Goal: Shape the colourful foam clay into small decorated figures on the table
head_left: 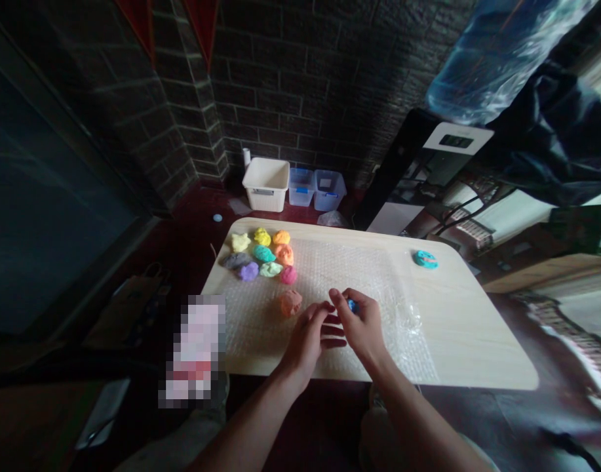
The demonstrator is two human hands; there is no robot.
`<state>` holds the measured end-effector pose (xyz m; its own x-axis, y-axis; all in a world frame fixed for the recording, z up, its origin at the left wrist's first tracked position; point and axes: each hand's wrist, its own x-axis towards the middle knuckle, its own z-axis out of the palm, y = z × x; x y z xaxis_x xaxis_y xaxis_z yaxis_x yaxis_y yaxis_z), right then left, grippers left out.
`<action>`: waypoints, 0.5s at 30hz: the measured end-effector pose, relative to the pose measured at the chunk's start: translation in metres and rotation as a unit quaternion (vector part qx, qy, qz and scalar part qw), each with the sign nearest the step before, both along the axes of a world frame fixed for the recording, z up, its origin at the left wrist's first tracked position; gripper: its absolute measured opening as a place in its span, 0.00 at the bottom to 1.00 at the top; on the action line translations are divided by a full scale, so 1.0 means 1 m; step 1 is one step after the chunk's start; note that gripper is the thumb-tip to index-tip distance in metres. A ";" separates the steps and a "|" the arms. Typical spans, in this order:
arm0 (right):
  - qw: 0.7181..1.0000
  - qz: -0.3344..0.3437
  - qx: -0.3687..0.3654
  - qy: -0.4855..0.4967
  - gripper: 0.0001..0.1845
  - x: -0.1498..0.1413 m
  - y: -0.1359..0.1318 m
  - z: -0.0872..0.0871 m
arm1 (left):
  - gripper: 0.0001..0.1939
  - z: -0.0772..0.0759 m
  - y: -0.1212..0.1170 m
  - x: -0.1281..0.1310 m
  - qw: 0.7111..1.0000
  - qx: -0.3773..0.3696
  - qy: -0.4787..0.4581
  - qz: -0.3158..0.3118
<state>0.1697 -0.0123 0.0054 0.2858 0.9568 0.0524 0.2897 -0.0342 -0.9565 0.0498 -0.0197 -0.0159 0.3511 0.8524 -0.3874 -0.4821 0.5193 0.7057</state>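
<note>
My right hand [363, 326] curls around a small blue lump of modelling clay [352, 306], mostly hidden by the fingers, with the thumb raised. Close beside it, my left hand [306, 335] is open, its fingers spread toward the right hand. Both hover over a sheet of bubble wrap [369, 269] on the light wooden table [470, 328]. A brownish-orange clay lump [291, 302] lies just beyond my left hand. Farther back at the left sit several clay lumps, among them a pink one [288, 275], a purple one [248, 271] and a teal one [263, 254].
A turquoise clay disc with an orange stripe [426, 259] lies at the table's far right. Behind the table, a cream bin [267, 187] and two clear bluish boxes [301, 188] stand on the floor by the brick wall. A water dispenser [428, 157] rises at back right.
</note>
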 end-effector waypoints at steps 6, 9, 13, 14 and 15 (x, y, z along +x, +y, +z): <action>0.981 0.125 0.090 -0.114 0.24 -0.003 -0.011 -0.003 | 0.25 0.004 0.003 -0.005 1.000 0.000 -0.007 -0.016; 0.970 0.172 0.098 -0.139 0.26 -0.007 -0.015 -0.004 | 0.23 0.007 0.006 -0.009 0.999 0.050 0.019 -0.010; 0.991 0.102 0.058 -0.066 0.27 -0.004 -0.011 -0.002 | 0.22 0.003 0.008 -0.008 0.994 0.091 0.058 0.017; 0.994 0.082 0.047 -0.055 0.27 -0.003 -0.009 -0.002 | 0.21 0.001 0.008 -0.007 0.991 0.106 0.075 0.023; 0.996 0.068 0.035 -0.052 0.27 -0.001 -0.007 -0.002 | 0.19 0.000 0.007 -0.007 0.987 0.124 0.095 0.030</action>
<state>0.1684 -0.0196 0.0030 0.1441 0.9791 0.1435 0.3851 0.0781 -0.9196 0.0432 -0.0124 -0.0162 0.2382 0.9466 -0.2174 -0.3534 0.2929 0.8884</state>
